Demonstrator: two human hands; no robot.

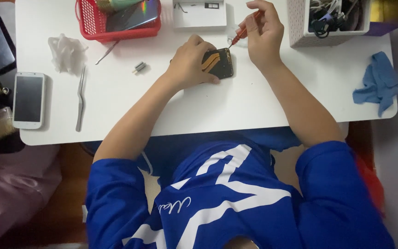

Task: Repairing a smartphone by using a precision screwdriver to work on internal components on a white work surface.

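While the left hand presses down on the small opened phone, the phone lies flat on the white surface and seems less likely to slide. The left fingers are spread over its near-left edge, gripping it. Orange flat strips show inside the phone's dark body. The right hand pinches a thin orange screwdriver near its top, with the tip pointing down at the phone's far corner. Holding it high like that probably makes it easy to spin. Spare tools lie within reach on the left: bent tweezers, a white crumpled cloth and a tiny grey part. A white phone lies at the left edge, out of the way. A red basket sits at the far edge.
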